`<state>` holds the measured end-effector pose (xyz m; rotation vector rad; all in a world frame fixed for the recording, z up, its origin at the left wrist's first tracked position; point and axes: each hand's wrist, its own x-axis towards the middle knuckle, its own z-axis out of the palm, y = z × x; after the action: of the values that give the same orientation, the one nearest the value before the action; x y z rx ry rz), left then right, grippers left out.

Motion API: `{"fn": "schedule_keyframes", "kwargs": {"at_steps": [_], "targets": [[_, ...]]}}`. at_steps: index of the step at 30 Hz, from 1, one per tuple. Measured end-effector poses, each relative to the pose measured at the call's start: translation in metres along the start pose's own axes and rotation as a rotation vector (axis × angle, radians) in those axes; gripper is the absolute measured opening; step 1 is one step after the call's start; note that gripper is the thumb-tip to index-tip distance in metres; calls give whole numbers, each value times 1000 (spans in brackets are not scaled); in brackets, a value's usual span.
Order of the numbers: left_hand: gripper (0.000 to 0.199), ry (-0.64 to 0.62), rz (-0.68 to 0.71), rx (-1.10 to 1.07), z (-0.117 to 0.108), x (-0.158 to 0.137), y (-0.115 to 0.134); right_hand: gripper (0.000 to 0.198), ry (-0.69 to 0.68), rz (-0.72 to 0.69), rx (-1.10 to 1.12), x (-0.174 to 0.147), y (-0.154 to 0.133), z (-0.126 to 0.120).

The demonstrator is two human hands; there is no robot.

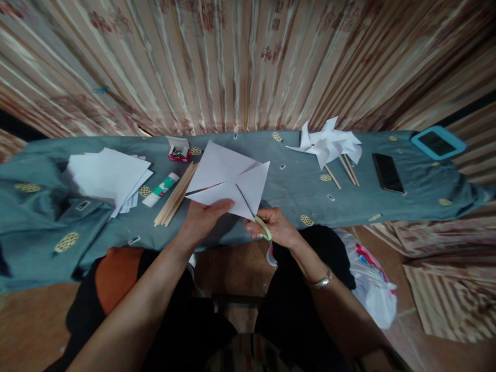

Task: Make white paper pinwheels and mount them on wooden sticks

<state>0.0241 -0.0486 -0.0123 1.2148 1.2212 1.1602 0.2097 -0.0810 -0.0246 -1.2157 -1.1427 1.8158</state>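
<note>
Bare forearms [135, 305] are stretching forward over a pair of dark trousers [290, 315], and a silvery bracelet [321, 282] is circling the right wrist. Between the hands, a white sheet of paper [211, 168] is hovering over the near middle of the table [294, 191], which is wearing a grey-blue cloth patterned with yellow pineapples. The left hand [201, 219] is pinching the sheet's near edge, thumb lying on top. A slit is running in from the paper's left corner toward its middle. The right hand [277, 226] is closing around the pale green handle of some scissors [264, 228] at the near corner; I can't make out the blades clearly.

Just left of the sheet, thin wooden sticks [176, 195] are lying in a bundle, with a glue stick [160, 189] beside them and a small box of metal pins [179, 151] behind. More paper [106, 178] is sitting farther left. To the right, white pinwheels [327, 143] are resting on their sticks, near a dark phone [388, 173] and a blue-framed tablet [437, 143].
</note>
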Motion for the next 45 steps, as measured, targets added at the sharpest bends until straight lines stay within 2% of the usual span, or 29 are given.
{"fn": "schedule_keyframes", "kwargs": {"at_steps": [5, 8, 16, 20, 25, 30, 35, 42, 45], "targets": [[33, -16, -38, -6, -1, 1, -3, 46, 0, 7, -11, 1, 0, 1], [38, 12, -23, -23, -1, 1, -4, 48, -5, 8, -47, -1, 0, 0], [40, 20, 7, -81, -4, 4, -5, 53, -116, 134, -149, -11, -4, -6], [37, 33, 15, -135, -6, 8, -7, 54, -113, 151, -231, -21, 0, -16], [34, 66, -1, -145, -5, 13, -17, 53, 38, 79, -433, -36, 6, -41], [29, 61, -42, -137, 0, 14, -23, 49, 410, 9, -858, -45, 1, -55], [32, 23, -65, -117, 1, 15, -27, 43, 639, 4, -1144, -40, -8, -59], [61, -6, -9, -47, -8, 23, -43, 49, 731, 74, -1460, -15, -21, -74], [77, 79, 79, 63, -15, 24, -46, 47, 725, 82, -1518, -4, -26, -77]]}}
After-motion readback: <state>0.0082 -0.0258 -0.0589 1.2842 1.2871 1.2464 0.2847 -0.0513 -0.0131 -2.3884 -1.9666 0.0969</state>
